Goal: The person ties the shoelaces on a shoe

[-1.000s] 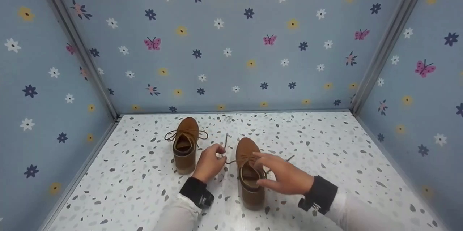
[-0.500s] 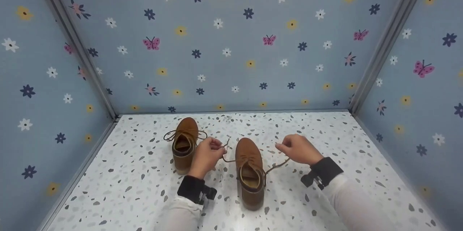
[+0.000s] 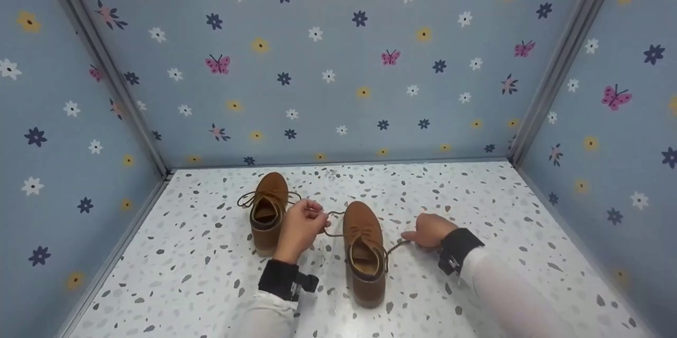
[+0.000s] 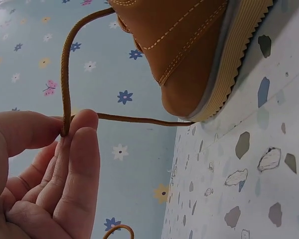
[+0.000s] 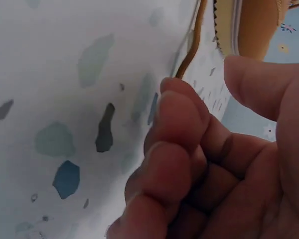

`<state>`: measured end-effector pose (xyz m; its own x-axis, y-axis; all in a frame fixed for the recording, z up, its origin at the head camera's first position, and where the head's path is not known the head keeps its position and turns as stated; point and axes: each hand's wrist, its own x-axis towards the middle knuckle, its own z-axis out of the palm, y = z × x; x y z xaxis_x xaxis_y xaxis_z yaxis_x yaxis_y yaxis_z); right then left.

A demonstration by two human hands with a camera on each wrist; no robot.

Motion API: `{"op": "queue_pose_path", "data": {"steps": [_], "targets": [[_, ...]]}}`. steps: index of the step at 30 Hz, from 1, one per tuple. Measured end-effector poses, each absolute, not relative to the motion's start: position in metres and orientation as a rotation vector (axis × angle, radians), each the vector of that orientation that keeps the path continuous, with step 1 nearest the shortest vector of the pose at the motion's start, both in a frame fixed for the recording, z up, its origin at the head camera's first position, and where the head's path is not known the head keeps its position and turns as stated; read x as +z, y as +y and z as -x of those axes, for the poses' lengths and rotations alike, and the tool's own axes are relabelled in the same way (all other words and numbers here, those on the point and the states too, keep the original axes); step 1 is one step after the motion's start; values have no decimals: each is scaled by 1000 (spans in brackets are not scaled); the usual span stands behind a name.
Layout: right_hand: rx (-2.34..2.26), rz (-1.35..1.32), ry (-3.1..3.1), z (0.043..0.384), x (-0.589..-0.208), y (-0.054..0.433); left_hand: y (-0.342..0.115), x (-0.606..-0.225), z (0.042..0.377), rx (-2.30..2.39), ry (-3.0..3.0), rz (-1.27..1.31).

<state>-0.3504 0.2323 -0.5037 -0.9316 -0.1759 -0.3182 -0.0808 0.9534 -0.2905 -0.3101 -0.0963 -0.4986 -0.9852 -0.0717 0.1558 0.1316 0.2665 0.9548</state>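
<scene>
A brown lace-up ankle boot (image 3: 365,288) stands upright between my hands, toe toward the back wall, its lace ends spread to both sides. To its left my left hand (image 3: 299,232) pinches the left shoelace (image 4: 66,74) between thumb and fingers. In the left wrist view the lace bends at the fingertips, and a stretch of it runs behind them toward the boot's toe. My right hand (image 3: 432,230) is low over the floor at the boot's right. Its fingers (image 5: 174,119) are loosely curled, thumb apart, and the fingertips meet the right shoelace (image 5: 192,50).
A second brown boot (image 3: 268,240), its lace tied in a bow, stands to the left, close beside my left hand. Speckled white flooring (image 3: 211,295) lies under everything. Blue flowered panels (image 3: 338,100) rise at the back and both sides.
My right hand has moved from over the boot out to its right, then down to the lace on the floor. My left hand keeps its pinch, and the lace's free end now curves toward the toe.
</scene>
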Motion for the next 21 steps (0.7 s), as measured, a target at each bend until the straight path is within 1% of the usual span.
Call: {"op": "queue_pose_path", "data": {"steps": [9,21], "targets": [[-306,205,2791,350,-511,227,-99,-499,309,-1802,-2391,9],[-354,219,2751,354,-508,223,-104,-501,308,-1856,-2412,-19]]}}
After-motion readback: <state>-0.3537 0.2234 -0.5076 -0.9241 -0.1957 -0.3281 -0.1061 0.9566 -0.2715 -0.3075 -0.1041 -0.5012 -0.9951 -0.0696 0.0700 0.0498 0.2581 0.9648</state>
